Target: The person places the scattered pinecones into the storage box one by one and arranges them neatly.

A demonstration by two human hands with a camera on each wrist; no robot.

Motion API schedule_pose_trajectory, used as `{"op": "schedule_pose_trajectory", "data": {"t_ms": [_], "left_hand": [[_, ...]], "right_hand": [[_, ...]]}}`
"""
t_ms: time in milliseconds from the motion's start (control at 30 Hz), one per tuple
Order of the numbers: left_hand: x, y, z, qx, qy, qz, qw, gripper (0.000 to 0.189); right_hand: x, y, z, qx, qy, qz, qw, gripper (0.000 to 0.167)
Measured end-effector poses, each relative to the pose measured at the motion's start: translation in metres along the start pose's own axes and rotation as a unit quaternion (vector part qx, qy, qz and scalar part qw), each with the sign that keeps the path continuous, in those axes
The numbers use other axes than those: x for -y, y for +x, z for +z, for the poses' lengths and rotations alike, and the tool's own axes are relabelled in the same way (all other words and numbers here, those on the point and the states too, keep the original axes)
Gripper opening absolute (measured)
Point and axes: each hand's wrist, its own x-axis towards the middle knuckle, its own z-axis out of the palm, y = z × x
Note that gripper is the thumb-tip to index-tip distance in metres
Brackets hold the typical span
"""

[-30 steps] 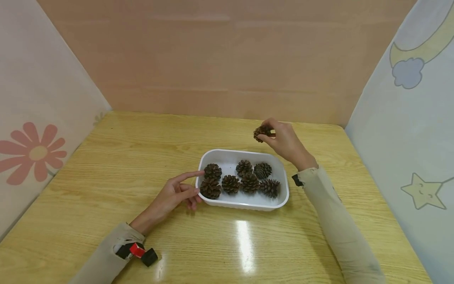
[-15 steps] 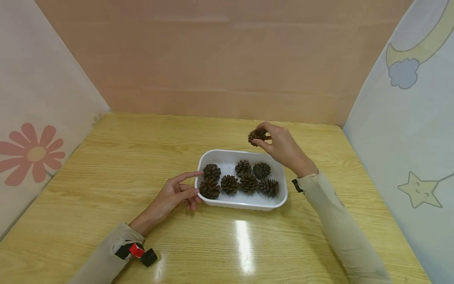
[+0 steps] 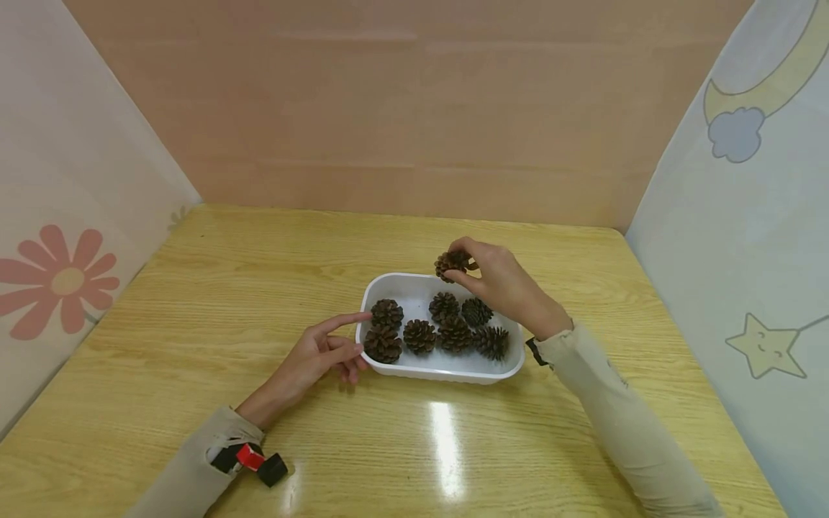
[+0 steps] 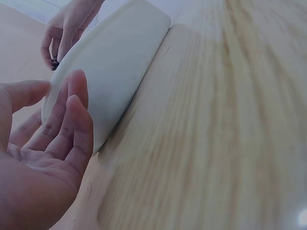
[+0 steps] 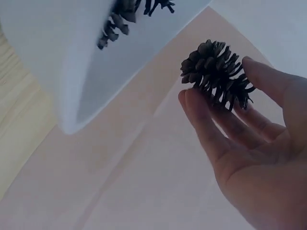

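A white plastic tray [image 3: 447, 373] stands on the table with several brown pine cones [image 3: 419, 337] in it. My left hand [image 3: 315, 357] is at the tray's left end, its index finger stretched to the rim and its thumb touching there. The other fingers bend loosely beside the outer wall [image 4: 120, 57]. Above the tray's far rim, my right hand [image 3: 501, 282] pinches another pine cone [image 3: 451, 265] between thumb and fingers. The right wrist view shows this held pine cone [image 5: 213, 72] lying across the fingertips, apart from the tray.
The wooden table [image 3: 272, 259] carries the tray. A tan back wall [image 3: 414, 108] and white side panels, one with a flower [image 3: 68, 280] and one with a star [image 3: 764, 345], enclose it. A black and red wrist strap [image 3: 249, 457] sits on the left sleeve.
My right hand has carried its pine cone left and down, from beyond the tray to its far rim. The left hand and the pine cones in the tray stay in place.
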Motion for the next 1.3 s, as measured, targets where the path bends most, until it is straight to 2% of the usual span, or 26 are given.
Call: {"op": "schedule_pose_trajectory", "data": {"t_ms": [133,300,467,667,900,1300], "left_hand": [[0.000,0.000,0.000,0.001,-0.001,-0.001,1.0000,0.054],[0.000,0.001,-0.001,0.000,0.000,0.000,1.0000,0.054],[0.000,0.000,-0.001,0.000,0.003,0.000,1.0000,0.055],[-0.001,0.000,0.001,0.001,0.004,0.002,1.0000,0.055],[-0.002,0.001,0.002,0.003,0.001,0.001,1.0000,0.054],[-0.001,0.001,0.002,0.005,-0.009,0.000,0.9999,0.054]], "right_hand": [[0.003,-0.001,0.001,0.009,0.047,-0.017,0.9987,0.032],[0.007,0.000,0.002,0.038,0.120,-0.026,0.9917,0.031],[0.014,0.003,0.004,0.076,0.143,-0.013,0.9867,0.027],[0.018,0.009,0.008,0.102,0.130,-0.014,0.9862,0.023],[0.021,0.017,0.015,0.138,0.119,-0.019,0.9832,0.027],[0.017,0.027,0.038,0.185,0.024,-0.047,0.9814,0.026]]}}
